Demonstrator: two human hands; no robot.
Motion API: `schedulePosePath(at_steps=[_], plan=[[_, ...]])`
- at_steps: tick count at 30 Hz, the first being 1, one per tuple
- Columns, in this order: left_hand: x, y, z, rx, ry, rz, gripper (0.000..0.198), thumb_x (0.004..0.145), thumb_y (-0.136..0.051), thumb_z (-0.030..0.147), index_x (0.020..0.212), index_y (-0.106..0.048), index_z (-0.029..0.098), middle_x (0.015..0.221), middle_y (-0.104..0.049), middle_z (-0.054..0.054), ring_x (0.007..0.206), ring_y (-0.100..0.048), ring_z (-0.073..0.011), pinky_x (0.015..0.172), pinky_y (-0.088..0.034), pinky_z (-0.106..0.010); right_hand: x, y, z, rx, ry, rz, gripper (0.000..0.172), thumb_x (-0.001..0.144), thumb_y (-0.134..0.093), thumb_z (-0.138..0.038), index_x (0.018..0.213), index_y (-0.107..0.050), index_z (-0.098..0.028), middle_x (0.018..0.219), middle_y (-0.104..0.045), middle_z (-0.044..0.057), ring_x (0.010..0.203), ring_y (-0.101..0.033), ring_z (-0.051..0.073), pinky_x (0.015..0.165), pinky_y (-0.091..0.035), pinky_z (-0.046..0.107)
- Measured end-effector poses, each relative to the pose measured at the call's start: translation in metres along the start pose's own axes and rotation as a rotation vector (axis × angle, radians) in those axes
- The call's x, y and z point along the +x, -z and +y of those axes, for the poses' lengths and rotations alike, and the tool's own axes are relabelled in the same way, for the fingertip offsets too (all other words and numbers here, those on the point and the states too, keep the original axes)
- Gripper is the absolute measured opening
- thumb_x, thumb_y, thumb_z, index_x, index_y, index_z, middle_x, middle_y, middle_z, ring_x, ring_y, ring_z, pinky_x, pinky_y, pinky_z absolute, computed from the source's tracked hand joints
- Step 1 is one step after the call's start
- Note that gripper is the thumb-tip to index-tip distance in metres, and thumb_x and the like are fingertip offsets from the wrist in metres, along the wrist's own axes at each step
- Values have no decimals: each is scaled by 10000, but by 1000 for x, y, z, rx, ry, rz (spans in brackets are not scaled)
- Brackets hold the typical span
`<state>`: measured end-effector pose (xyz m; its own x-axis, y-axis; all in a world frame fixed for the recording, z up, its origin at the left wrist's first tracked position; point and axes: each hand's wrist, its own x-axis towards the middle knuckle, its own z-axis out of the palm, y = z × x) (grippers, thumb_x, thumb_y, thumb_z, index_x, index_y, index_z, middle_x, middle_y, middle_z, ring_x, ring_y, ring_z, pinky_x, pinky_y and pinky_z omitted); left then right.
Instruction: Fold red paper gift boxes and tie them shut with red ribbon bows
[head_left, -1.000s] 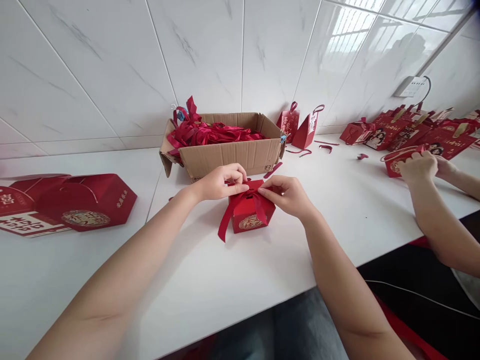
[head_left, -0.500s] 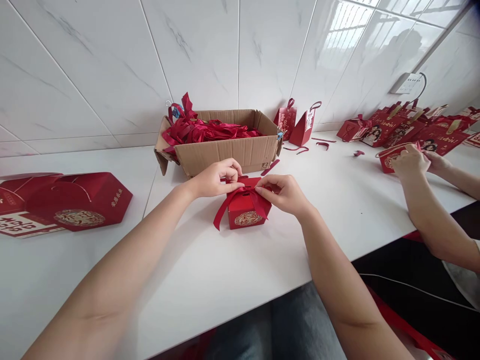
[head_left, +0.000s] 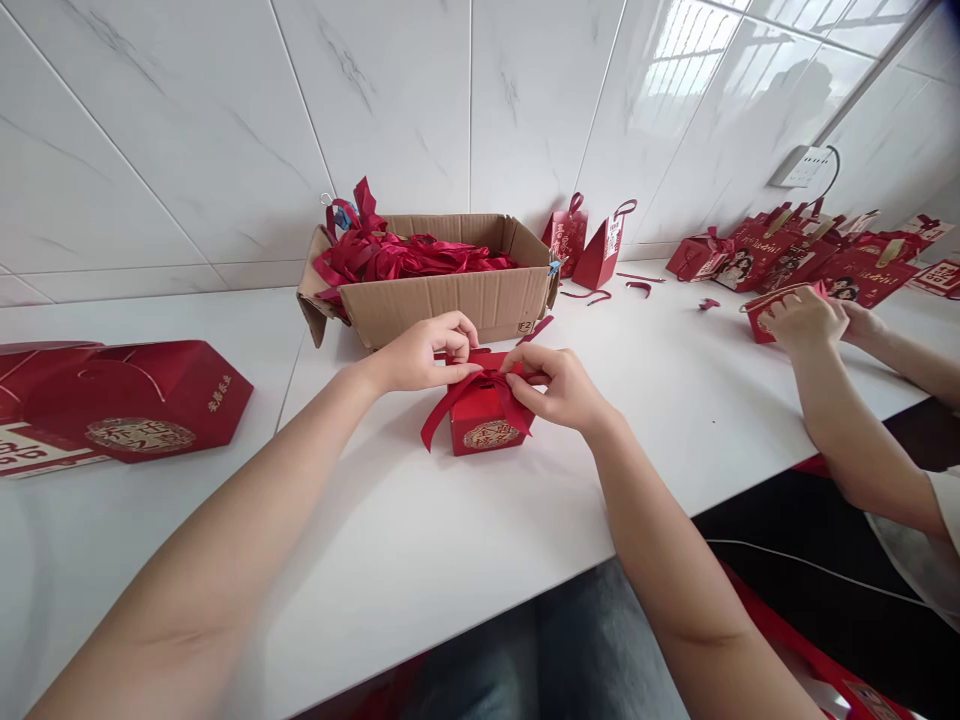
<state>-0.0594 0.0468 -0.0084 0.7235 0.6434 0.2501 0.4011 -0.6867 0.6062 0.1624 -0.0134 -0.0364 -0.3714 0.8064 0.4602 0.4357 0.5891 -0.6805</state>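
Note:
A small red gift box [head_left: 487,432] with a gold round emblem stands on the white table in front of me. Red ribbon [head_left: 441,412] is tied in a bow on its top, with tails hanging down at the front. My left hand [head_left: 431,352] pinches the bow's left side between thumb and fingers. On the right side, my right hand [head_left: 553,385] pinches the ribbon in the same way. The knot's middle shows between my fingertips; parts of the loops are hidden by them.
Behind the gift box stands a cardboard box [head_left: 450,305] full of red ribbons [head_left: 420,257]. Larger red boxes [head_left: 176,400] lie at left. Two red pointed boxes [head_left: 600,250] stand by the wall. A co-worker's hands [head_left: 814,320] hold a red box at right, near several red packages [head_left: 862,275].
The whole view has shifted slightly. Both my hands stay pinched on the bow, with the right fingers moved only a little. The gift box remains in place.

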Motion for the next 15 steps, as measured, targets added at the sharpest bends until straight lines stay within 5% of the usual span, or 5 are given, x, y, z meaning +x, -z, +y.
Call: schedulePosePath(at_steps=[5,15], plan=[[1,0,0,-4,-11,1,315,792,-607,351,573,-499,152,1011,-528,-44,770,-522,-114,738,-479,-279,-1,-1,2,31,27,-56,412,759,-460,-117,1078,-710,-191,816,-721,26,583,-513,90,561,-420,221],[0,-3,0,-2,18,15,407,800,-622,454,558,-484,157,1006,-532,-51,797,-536,-143,747,-465,-324,-2,3,1,-112,21,-150,440,732,-441,-90,1009,-765,-202,726,-731,20,492,-430,80,508,-345,232]])
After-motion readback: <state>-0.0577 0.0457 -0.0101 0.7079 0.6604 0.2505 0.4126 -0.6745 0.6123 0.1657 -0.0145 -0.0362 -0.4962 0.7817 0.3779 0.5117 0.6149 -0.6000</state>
